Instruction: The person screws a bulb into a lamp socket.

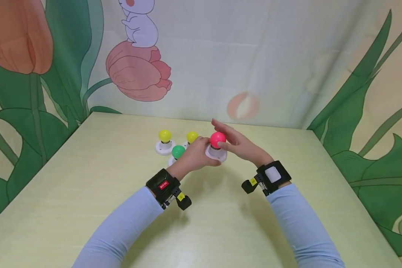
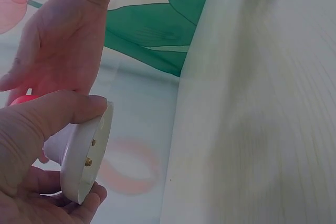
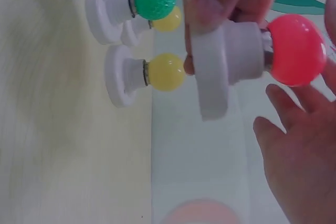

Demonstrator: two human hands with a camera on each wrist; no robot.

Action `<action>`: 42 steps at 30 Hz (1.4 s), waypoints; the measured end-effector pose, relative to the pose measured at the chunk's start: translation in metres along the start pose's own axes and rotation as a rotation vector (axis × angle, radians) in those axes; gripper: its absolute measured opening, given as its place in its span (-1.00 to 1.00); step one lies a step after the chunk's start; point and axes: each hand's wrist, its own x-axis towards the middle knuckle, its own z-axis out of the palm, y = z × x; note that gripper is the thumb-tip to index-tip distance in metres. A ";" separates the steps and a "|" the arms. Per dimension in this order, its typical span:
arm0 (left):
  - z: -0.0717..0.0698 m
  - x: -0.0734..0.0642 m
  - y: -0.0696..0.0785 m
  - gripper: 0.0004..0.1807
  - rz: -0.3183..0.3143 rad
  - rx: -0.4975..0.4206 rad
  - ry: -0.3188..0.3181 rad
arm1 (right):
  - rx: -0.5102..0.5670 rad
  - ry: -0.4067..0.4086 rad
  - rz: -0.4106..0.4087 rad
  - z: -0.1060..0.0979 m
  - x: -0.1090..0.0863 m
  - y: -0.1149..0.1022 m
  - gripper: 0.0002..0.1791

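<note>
My left hand (image 1: 198,155) grips the round white lamp holder (image 1: 218,153) by its rim, lifted above the table. Fitted in that holder is a red bulb (image 1: 217,139). Around the bulb's far and right sides is my right hand (image 1: 242,146), its fingers extended and spread. In the right wrist view, some of its fingertips stand apart from the red bulb (image 3: 298,50); whether the thumb touches the glass I cannot tell. The left wrist view shows the holder's underside (image 2: 90,158) with brass-coloured screws, the thumb on one face and fingers behind.
On the table (image 1: 87,178), beyond and left of my left hand, stand a green bulb (image 1: 178,152) and two yellow bulbs (image 1: 165,136), each upright in a white holder. My left hand partly covers two of them. A printed curtain (image 1: 201,74) hangs behind the table's back edge.
</note>
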 end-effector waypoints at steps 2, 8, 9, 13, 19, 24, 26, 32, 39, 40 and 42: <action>-0.001 0.000 0.000 -0.30 0.001 -0.004 0.000 | 0.024 -0.052 -0.026 -0.002 -0.002 -0.004 -0.35; -0.001 0.000 0.001 -0.28 -0.023 0.012 -0.004 | 0.030 -0.073 -0.033 -0.002 -0.001 -0.004 -0.47; -0.001 0.000 0.001 -0.28 -0.025 0.017 -0.007 | 0.022 -0.048 -0.022 -0.001 0.000 -0.003 -0.49; 0.001 0.000 0.001 -0.26 -0.027 0.032 -0.008 | -0.038 0.087 0.059 0.003 0.002 -0.002 -0.56; 0.001 -0.001 0.000 -0.27 -0.019 0.022 0.002 | -0.074 0.107 0.077 0.006 0.004 -0.004 -0.47; 0.000 0.000 -0.002 -0.27 -0.013 -0.006 0.002 | 0.016 -0.036 0.017 -0.001 -0.002 -0.003 -0.37; 0.000 0.000 -0.002 -0.27 -0.011 -0.015 -0.001 | 0.035 -0.064 0.005 -0.003 -0.004 -0.002 -0.40; 0.001 0.000 -0.001 -0.29 -0.004 -0.010 0.001 | 0.035 -0.059 -0.020 -0.005 -0.003 0.000 -0.48; 0.003 -0.002 0.001 -0.30 -0.017 -0.006 -0.001 | -0.112 0.177 0.088 0.002 0.000 -0.004 -0.56; 0.004 -0.002 0.001 -0.31 -0.015 -0.004 0.000 | -0.132 0.200 0.101 0.004 0.001 -0.005 -0.56; 0.003 -0.002 0.001 -0.32 -0.009 -0.009 0.003 | -0.151 0.202 0.101 0.006 0.001 -0.006 -0.51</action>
